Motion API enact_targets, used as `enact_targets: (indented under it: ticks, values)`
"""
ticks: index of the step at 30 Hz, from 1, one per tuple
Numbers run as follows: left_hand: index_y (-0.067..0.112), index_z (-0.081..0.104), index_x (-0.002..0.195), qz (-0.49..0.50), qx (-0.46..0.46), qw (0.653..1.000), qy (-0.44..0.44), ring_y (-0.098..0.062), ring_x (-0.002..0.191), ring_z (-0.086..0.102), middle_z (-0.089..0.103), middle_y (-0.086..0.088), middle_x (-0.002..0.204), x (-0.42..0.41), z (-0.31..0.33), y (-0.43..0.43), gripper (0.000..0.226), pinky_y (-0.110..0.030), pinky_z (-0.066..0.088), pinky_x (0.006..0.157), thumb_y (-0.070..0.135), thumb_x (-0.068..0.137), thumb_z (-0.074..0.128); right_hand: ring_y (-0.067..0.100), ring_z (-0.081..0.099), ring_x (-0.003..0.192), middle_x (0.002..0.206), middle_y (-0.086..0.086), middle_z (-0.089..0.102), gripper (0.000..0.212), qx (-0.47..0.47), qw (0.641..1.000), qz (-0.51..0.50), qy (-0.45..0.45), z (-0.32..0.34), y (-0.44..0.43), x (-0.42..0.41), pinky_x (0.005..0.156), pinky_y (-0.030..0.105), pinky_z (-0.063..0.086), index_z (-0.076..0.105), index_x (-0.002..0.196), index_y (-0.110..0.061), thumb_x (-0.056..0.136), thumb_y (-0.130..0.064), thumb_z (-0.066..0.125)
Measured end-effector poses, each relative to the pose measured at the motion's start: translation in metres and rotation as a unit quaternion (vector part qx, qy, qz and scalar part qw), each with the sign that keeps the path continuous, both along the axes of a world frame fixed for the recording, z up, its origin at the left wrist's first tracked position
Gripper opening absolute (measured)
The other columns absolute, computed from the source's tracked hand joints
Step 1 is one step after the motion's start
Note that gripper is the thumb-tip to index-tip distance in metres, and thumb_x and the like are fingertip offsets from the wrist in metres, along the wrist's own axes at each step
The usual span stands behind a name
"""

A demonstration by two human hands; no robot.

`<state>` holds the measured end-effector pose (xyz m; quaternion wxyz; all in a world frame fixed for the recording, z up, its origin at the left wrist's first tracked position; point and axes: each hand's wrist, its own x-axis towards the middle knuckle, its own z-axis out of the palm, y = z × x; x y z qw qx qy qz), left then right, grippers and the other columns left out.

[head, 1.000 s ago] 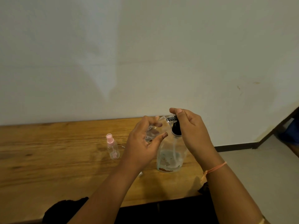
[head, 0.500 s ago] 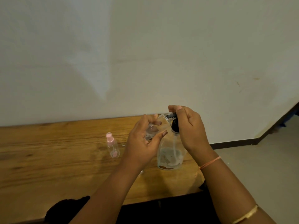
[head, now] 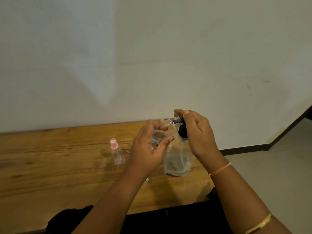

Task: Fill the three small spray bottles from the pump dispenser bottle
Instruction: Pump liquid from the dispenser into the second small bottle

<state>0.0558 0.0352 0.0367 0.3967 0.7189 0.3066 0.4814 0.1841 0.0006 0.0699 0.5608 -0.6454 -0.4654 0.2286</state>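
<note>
While nothing is shifting, I am still curling my right hand point(head: 197, 132) over the pump dispenser bottle point(head: 177, 164) near the right edge of the bench point(head: 50, 166) and gripping a small spray bottle point(head: 158, 135) at its nozzle in my left hand point(head: 148, 149), likely still filling it.

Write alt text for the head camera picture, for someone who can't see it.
A left hand holds a small clear bottle tilted at the nozzle of a pump bottle, whose black top the right hand grips. A pink-capped bottle stands to their left on the wooden table.
</note>
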Motion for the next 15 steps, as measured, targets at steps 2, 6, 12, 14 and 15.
enact_targets:
  ticks: [2, 6, 12, 14, 15]
  values:
    - [0.038, 0.049, 0.095, 0.001, -0.007, 1.000, 0.005, 0.008, 0.096, 0.059, 0.063, 0.004, 0.105, -0.001, -0.002, 0.000, 0.040, -0.003, 0.044, 0.071, 0.011, 0.079, 0.073, 0.008, 0.058, 0.108, 0.111, -0.003, 0.065, 0.034, -0.003, 1.000, 0.001, -0.004, -0.003, 0.000, 0.000, 0.092, 0.019, 0.045, 0.064, 0.114, -0.014, 0.101, -0.023, 0.033]
    - [0.036, 0.050, 0.095, 0.003, -0.001, 1.000, -0.005, 0.006, 0.096, 0.059, 0.064, 0.005, 0.103, -0.001, -0.001, -0.001, 0.038, -0.004, 0.045, 0.071, 0.011, 0.078, 0.073, 0.008, 0.057, 0.108, 0.112, -0.003, 0.065, 0.034, -0.001, 1.000, -0.013, -0.010, -0.002, -0.003, -0.001, 0.097, 0.027, 0.045, 0.064, 0.115, -0.015, 0.101, -0.024, 0.034]
    - [0.036, 0.048, 0.093, 0.007, 0.017, 1.000, -0.016, 0.010, 0.097, 0.058, 0.061, 0.015, 0.102, -0.001, 0.005, -0.002, 0.035, -0.002, 0.043, 0.073, 0.017, 0.078, 0.073, 0.004, 0.051, 0.114, 0.120, -0.007, 0.059, 0.036, -0.007, 0.999, 0.000, -0.036, 0.012, -0.003, 0.002, 0.096, 0.016, 0.039, 0.059, 0.124, -0.014, 0.100, -0.025, 0.035]
    - [0.036, 0.047, 0.092, 0.006, 0.017, 1.000, -0.014, 0.010, 0.097, 0.057, 0.060, 0.016, 0.102, 0.000, 0.004, -0.001, 0.035, -0.003, 0.044, 0.074, 0.016, 0.078, 0.072, 0.005, 0.052, 0.113, 0.122, -0.003, 0.060, 0.036, -0.006, 1.000, 0.005, -0.022, 0.009, -0.001, 0.002, 0.092, 0.011, 0.039, 0.058, 0.125, -0.014, 0.101, -0.025, 0.034]
    - [0.036, 0.047, 0.092, 0.005, 0.017, 1.000, -0.013, 0.010, 0.097, 0.057, 0.060, 0.016, 0.102, 0.000, 0.003, 0.000, 0.036, -0.003, 0.044, 0.074, 0.014, 0.078, 0.072, 0.004, 0.053, 0.112, 0.122, -0.003, 0.061, 0.036, -0.003, 1.000, 0.006, -0.014, 0.007, -0.001, 0.001, 0.090, 0.009, 0.039, 0.058, 0.124, -0.014, 0.101, -0.025, 0.033]
